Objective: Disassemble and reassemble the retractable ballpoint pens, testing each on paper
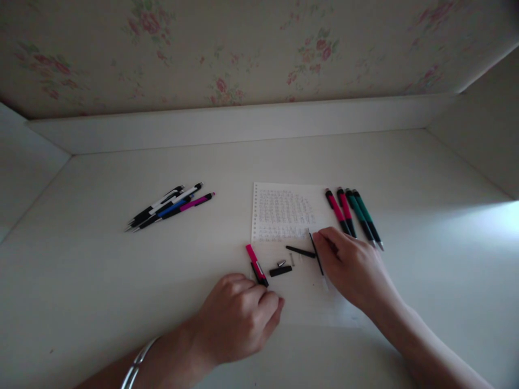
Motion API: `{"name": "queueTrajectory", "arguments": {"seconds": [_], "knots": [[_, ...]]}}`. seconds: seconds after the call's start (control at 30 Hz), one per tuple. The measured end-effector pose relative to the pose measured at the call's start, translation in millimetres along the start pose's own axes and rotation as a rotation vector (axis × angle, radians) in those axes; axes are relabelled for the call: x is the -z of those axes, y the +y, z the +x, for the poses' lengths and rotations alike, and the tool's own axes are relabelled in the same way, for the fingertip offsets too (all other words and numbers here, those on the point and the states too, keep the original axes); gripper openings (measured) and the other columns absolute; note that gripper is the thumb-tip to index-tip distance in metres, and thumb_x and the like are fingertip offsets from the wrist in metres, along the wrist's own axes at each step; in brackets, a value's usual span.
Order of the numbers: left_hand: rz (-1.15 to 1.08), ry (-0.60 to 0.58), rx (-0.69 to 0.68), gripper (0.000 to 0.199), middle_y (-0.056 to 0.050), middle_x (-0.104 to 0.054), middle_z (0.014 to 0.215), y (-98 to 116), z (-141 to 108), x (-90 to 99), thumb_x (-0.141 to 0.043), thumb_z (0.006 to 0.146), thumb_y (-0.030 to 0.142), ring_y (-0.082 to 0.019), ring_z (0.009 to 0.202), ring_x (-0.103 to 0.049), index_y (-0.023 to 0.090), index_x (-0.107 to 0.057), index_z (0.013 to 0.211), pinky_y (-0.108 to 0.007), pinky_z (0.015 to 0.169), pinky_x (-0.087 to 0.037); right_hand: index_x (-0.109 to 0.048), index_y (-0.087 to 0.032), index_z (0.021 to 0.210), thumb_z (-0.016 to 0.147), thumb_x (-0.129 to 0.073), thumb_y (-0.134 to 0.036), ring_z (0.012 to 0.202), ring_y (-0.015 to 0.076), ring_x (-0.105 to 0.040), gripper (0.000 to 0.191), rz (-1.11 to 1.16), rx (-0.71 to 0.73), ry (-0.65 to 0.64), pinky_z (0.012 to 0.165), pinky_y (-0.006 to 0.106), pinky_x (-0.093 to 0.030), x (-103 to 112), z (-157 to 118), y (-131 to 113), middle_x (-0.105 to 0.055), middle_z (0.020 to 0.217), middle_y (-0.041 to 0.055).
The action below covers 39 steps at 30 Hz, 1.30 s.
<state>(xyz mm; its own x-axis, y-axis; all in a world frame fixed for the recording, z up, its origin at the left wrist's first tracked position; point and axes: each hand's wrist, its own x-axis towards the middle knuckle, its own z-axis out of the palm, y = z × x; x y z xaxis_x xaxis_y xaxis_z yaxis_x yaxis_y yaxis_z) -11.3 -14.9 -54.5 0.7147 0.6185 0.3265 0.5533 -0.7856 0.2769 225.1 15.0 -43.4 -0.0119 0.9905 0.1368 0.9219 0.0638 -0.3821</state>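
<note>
My right hand (348, 265) pinches a thin, dark pen refill (319, 258), held at a slant over the paper. Close to its lower-left side lies a slim black pen part (299, 251). My left hand (243, 313) is closed with curled fingers near the table; whatever it may hold is hidden. Just beyond its knuckles is a pink pen barrel (254, 258) with a black part (260, 276) beside it. Between the hands lie a black grip sleeve (280, 270), a small silver pen tip (281, 263) and what looks like a spring (292, 259).
A handwritten, punched sheet of paper (284, 208) lies on the white table (162, 292). Several pens (170, 208) in white, blue and purple form a pile at left. Two pink pens (336, 208) and two green pens (365, 216) lie at right. A flowered wall (243, 54) rises behind.
</note>
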Motion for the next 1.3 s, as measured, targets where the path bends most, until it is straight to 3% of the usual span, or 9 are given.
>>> {"name": "queueTrajectory", "arguments": {"seconds": [0.17,0.3,0.4,0.5,0.63,0.73,0.9,1.07,1.3], "knots": [[-0.016,0.053,0.028,0.033,0.004,-0.057,0.052,0.8,1.0,3.4,-0.054,0.099,0.019,-0.016,0.046,-0.057,0.021,-0.054,0.066,-0.036,0.051,-0.041,-0.061,-0.024,0.078,0.100,-0.048,-0.044,0.053,0.0178,-0.061,0.032,0.049,-0.056,0.012,0.053,0.028,-0.032,0.0,-1.1,-1.3,-0.067,0.062,-0.0002],[-0.061,0.157,0.153,0.030,0.003,-0.058,0.056,-1.9,3.7,8.9,-0.053,0.100,0.015,-0.017,0.049,-0.059,0.020,-0.054,0.070,-0.035,0.053,-0.043,-0.064,-0.025,0.083,0.099,-0.051,-0.043,0.054,0.0171,-0.062,0.027,0.080,-0.071,0.012,0.053,0.027,-0.034,1.2,-2.0,-2.0,-0.069,0.066,-0.0002],[-0.055,0.158,0.239,0.012,-0.001,-0.070,0.073,-4.5,5.3,10.0,-0.050,0.102,0.018,-0.020,0.061,-0.066,0.016,-0.062,0.100,-0.037,0.062,-0.049,-0.064,-0.024,0.083,0.098,-0.051,-0.043,0.051,0.0155,-0.058,0.028,0.090,-0.102,0.026,0.052,0.027,-0.034,2.9,-1.8,-3.0,-0.067,0.063,-0.0008],[-0.002,0.106,0.262,0.024,-0.004,-0.075,0.086,-6.1,5.8,7.9,-0.049,0.103,0.022,-0.023,0.070,-0.070,0.016,-0.059,0.124,-0.042,0.068,-0.052,-0.062,-0.024,0.077,0.098,-0.049,-0.042,0.049,0.0151,-0.055,0.030,0.077,-0.106,0.029,0.050,0.026,-0.032,4.8,-0.9,-3.0,-0.065,0.059,-0.0008],[0.025,0.081,0.306,0.014,-0.004,-0.073,0.086,-6.0,5.3,4.5,-0.052,0.102,0.023,-0.025,0.072,-0.069,0.019,-0.066,0.103,-0.044,0.071,-0.052,-0.059,-0.023,0.072,0.097,-0.049,-0.037,0.050,0.0159,-0.055,0.030,-0.004,-0.080,-0.001,0.051,0.027,-0.030,5.4,-0.3,-1.4,-0.064,0.058,-0.0005],[0.033,0.064,0.339,0.014,-0.004,-0.071,0.081,-5.0,5.0,3.7,-0.053,0.101,0.022,-0.025,0.073,-0.068,0.019,-0.064,0.094,-0.045,0.072,-0.052,-0.058,-0.023,0.072,0.098,-0.051,-0.043,0.052,0.0175,-0.059,0.033,-0.053,-0.040,-0.009,0.052,0.028,-0.029,3.0,-0.4,-0.6,-0.066,0.061,0.0000],[0.023,0.102,0.315,0.009,-0.005,-0.071,0.084,-4.8,5.4,4.5,-0.056,0.100,0.025,-0.026,0.074,-0.066,0.019,-0.060,0.096,-0.044,0.071,-0.052,-0.058,-0.023,0.074,0.098,-0.053,-0.044,0.054,0.0181,-0.063,0.032,-0.102,0.035,-0.012,0.051,0.029,-0.027,-1.0,0.1,2.2,-0.069,0.066,0.0005],[-0.027,0.141,0.272,0.009,-0.003,-0.068,0.079,-6.2,4.5,6.1,-0.051,0.100,0.013,-0.022,0.069,-0.065,0.019,-0.055,0.096,-0.039,0.068,-0.052,-0.061,-0.022,0.081,0.099,-0.050,-0.038,0.054,0.0195,-0.065,0.026,-0.167,0.058,-0.017,0.050,0.030,-0.024,0.8,-1.6,2.7,-0.072,0.073,0.0024],[-0.128,0.256,0.191,0.017,-0.007,-0.071,0.085,-5.0,3.8,8.6,-0.050,0.098,0.010,-0.021,0.068,-0.065,0.014,-0.052,0.114,-0.037,0.066,-0.054,-0.060,-0.020,0.087,0.101,-0.043,-0.034,0.052,0.0191,-0.063,0.025,-0.292,0.029,-0.048,0.049,0.029,-0.017,5.1,-6.9,-3.7,-0.073,0.083,0.0065]]}}
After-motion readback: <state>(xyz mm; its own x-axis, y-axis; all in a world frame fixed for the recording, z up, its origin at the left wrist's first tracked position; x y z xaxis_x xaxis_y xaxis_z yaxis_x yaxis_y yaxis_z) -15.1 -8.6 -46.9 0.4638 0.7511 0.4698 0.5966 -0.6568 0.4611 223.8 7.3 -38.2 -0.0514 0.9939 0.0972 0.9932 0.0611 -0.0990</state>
